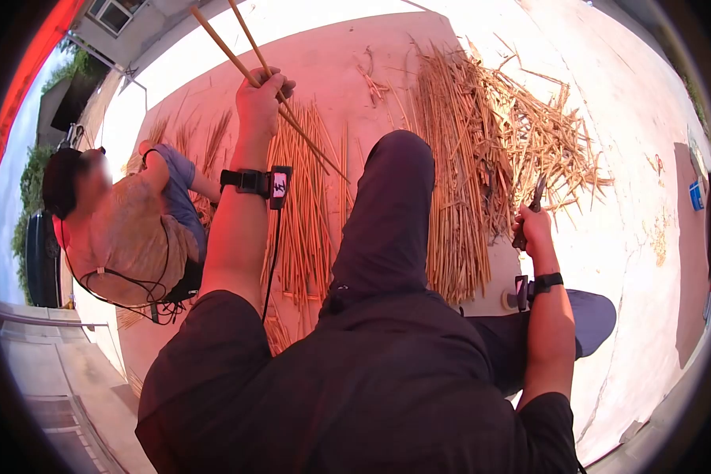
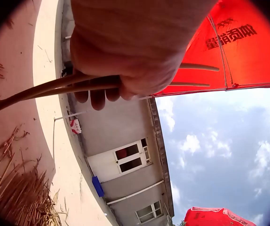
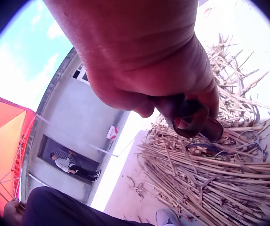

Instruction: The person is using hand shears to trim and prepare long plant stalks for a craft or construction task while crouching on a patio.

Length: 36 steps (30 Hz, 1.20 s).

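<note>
Gripped two slender stalks [image 1: 225,47] in curled left hand [image 1: 259,101], near the loose stalk row [image 1: 300,213], and dark shears [image 1: 539,193] in curled right hand [image 1: 538,231], beside the tangled heap [image 1: 529,134]; judged liable to drop a stalk through slack grip, or snag the blades in stray straw.

We see light tan on the long sticks [image 1: 223,45] and golden straw shading into duller brown across the piled stalks [image 1: 458,174]. The tool [image 1: 520,238] looks nearly black. Our shirt [image 1: 355,379] is plain black, our trousers [image 1: 391,197] dark navy. The ground [image 1: 347,75] shows pink in parts, bright white elsewhere. We have a vivid red canopy [image 2: 257,61] with dark lettering, a blue sky [image 2: 215,122] patched white, a grey wall [image 2: 109,132] and mottled tan-brown on the other person's top [image 1: 138,237].
</note>
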{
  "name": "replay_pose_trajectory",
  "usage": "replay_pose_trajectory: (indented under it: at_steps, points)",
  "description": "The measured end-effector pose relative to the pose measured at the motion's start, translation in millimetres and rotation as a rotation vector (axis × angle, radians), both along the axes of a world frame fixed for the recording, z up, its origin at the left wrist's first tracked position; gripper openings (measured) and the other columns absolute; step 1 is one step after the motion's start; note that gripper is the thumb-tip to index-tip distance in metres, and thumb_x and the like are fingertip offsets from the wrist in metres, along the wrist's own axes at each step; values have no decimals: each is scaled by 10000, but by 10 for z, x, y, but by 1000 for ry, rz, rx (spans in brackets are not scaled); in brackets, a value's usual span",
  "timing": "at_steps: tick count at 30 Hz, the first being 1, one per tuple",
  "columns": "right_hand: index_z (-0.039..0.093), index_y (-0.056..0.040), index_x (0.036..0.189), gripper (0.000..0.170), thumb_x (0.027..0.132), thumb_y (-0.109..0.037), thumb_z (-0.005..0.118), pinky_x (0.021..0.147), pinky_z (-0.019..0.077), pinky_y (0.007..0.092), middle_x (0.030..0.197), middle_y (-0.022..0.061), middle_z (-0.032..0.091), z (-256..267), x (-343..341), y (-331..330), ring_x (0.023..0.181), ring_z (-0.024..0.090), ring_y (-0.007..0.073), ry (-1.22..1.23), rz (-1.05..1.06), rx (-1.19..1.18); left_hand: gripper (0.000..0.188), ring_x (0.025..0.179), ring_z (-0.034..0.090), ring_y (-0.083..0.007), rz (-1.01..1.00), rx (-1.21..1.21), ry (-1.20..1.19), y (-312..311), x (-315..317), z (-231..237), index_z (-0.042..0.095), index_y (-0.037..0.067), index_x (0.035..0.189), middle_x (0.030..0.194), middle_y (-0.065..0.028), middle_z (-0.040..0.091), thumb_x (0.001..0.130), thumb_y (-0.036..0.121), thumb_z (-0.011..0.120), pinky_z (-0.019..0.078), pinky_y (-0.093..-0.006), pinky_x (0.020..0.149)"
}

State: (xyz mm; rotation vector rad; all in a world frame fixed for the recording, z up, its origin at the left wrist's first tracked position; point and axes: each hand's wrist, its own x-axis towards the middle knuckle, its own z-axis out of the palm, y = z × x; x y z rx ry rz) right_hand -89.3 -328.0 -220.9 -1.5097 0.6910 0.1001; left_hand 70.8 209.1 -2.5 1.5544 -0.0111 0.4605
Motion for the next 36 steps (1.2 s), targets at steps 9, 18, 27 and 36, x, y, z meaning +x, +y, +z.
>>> replay_pose_trajectory:
  at_steps: [9,18,27,36]
  points:
    - [519,-47,968,154,987,-163,618,486,501,329,729,57,565,-90,-75,1,558,569,168,87,47,-45,36,716,591,-136,86,83,484,153,-447,-2182,656,30,927,780,-19,625,922,59,637,467,-297,666]
    - [517,-12,945,188,969,-159,632,477,478,315,724,63,567,-117,-207,24,513,556,166,105,11,-88,190,640,600,-156,77,129,571,133,-509,-1917,635,11,889,719,-86,630,974,180,611,481,-336,592]
    - [512,-11,974,196,967,-166,632,478,488,318,740,66,564,-151,-271,-9,508,556,171,161,37,-159,448,1012,674,-456,-141,980,960,425,-1581,-2748,661,-49,1109,1029,-331,682,901,338,576,525,-503,893]
    - [514,-25,960,179,971,-173,614,476,486,330,737,65,566,-339,-247,-41,512,565,181,205,102,-180,176,495,567,-238,-399,740,1196,533,-2482,-2906,625,-23,889,622,-114,538,939,105,516,430,-401,416]
